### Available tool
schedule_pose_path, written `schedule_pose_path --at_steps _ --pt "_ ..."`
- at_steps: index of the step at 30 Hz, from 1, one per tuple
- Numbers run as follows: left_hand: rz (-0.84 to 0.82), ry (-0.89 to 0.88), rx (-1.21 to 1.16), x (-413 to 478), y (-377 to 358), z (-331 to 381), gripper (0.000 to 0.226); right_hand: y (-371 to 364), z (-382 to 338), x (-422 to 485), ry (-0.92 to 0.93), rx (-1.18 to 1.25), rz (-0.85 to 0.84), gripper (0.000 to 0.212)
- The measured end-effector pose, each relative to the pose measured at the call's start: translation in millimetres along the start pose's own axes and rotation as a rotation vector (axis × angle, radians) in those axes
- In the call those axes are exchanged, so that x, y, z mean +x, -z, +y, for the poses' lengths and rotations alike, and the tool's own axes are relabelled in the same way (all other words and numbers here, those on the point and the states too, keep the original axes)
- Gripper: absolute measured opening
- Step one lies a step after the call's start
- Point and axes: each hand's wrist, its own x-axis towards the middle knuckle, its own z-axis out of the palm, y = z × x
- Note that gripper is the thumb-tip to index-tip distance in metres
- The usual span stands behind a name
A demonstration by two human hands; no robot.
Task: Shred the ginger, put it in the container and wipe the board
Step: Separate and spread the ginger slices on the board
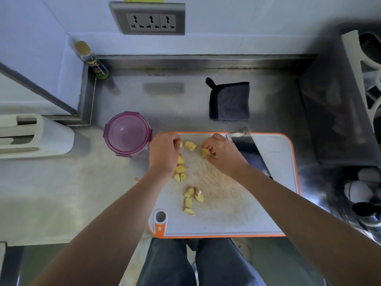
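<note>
At the twelve o'clock edge of the board (237, 213), the left hand (164, 153) curls on ginger chunks (181, 144) and the right hand (223, 153) pinches one, apparently gathering them for the container (127, 134) at ten o'clock; more lie mid-board, the knife (245, 147) parked at two o'clock.

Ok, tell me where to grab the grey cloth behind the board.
Probably the black loop at the far left corner of the grey cloth: it sticks out past the folded square, which lies flat on the counter. Come from above on the left and pinch it.
</note>
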Motion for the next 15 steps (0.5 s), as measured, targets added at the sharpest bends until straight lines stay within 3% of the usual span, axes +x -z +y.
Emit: schedule_pose_path --at_steps 5,10,15 --pt "0.000 -0.048 0.110 -5 -2 -1 0.023 4 -1 21 0.057 -0.002 0.053 0.027" --pt "-0.075 -0.069 0.095 -11 -2 -8 0.040 6 -10 38 0.079 -0.084 -0.034 0.023" --pt "-0.068 -0.100 0.115 -8 -1 -7 0.030 0 -18 36 0.107 -0.024 -0.064 0.018"
